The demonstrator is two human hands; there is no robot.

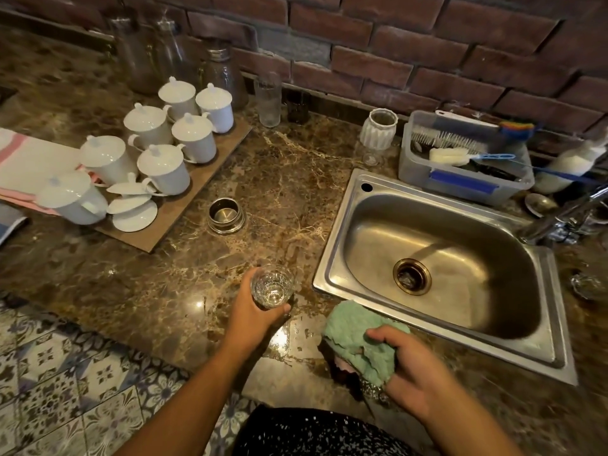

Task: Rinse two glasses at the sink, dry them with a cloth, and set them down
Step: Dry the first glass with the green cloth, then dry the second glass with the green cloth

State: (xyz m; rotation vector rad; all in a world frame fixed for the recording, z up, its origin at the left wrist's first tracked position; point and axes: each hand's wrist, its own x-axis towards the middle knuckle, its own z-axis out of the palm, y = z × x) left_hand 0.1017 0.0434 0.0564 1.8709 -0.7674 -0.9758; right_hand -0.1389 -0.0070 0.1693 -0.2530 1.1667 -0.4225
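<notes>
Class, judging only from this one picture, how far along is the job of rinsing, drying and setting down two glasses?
Done: nothing can be confirmed; the sink is empty with no water running. In hand: the left hand holds a small cut glass upright over the counter, and the right hand grips a green cloth, so drying or setting down looks current. Left: setting this glass down; which glass is the second is unclear.

We find no writing, label, brand or number that we can read anywhere in view. The white lidded cups (164, 166), the plastic tub (460, 172) of brushes and the white bottle (572, 162) on the counter (279, 179) show none.
</notes>
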